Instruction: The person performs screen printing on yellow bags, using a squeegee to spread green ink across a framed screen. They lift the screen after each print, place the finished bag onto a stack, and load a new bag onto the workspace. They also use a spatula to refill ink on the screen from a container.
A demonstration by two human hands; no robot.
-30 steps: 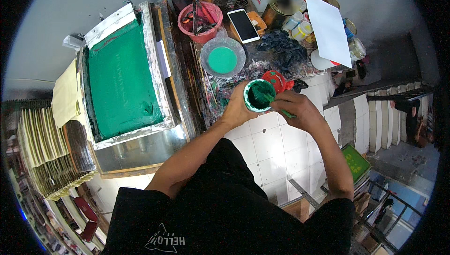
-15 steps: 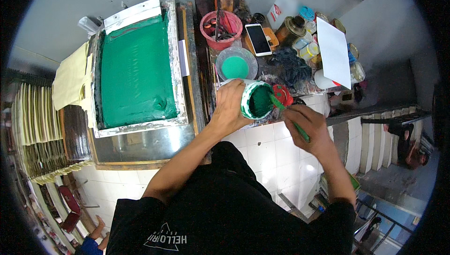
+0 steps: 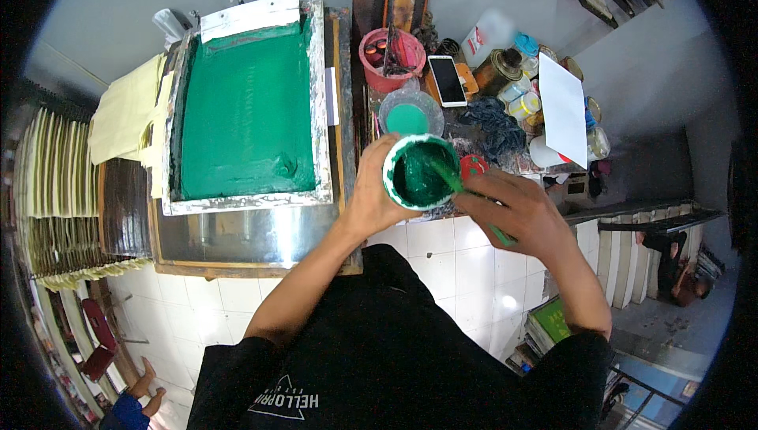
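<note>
Gripping a round, white-rimmed tub (image 3: 390, 181) of dark green paste, the left hand (image 3: 369, 187) holds it before a round grey bowl (image 3: 433, 110) in the head view; the right hand (image 3: 513, 210) clasps a slender green stick (image 3: 451, 178) dipping inside. White lettering (image 3: 296, 401) marks the black shirt (image 3: 395, 351).

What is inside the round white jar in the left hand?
Glossy dark green paste lies in the jar and coats its inner wall; the slim green stick held by the right hand dips in. The paste covers the jar's bottom, so that cannot be seen.
</note>
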